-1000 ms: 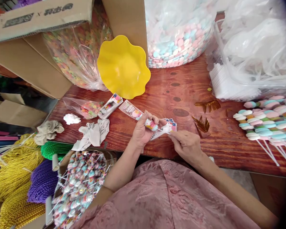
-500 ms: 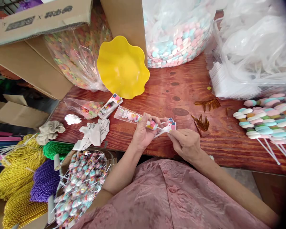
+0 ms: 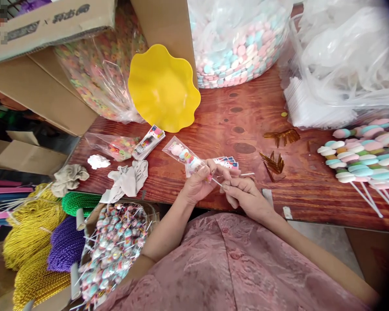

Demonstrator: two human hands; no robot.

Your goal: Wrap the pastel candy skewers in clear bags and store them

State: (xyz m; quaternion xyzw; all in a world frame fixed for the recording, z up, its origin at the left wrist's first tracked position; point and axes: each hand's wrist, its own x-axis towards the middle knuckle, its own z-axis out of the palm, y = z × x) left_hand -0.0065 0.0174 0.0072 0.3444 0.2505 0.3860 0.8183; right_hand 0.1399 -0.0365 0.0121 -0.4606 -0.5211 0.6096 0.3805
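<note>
Both your hands pinch one candy skewer (image 3: 214,178) sleeved in a clear bag (image 3: 181,153): left hand (image 3: 197,185) closed at its neck, right hand (image 3: 243,194) on the stick.

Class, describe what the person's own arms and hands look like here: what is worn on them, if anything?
Both forearms are bare; the left hand and right hand wear no gloves, and no rings or watch are visible. The body is clothed in a pink garment with a raised floral pattern.

Dark red wooden table (image 3: 253,129): yellow bowl (image 3: 164,88), grey cloths (image 3: 126,181), candy skewers (image 3: 366,155), gold ties (image 3: 274,164).
</note>
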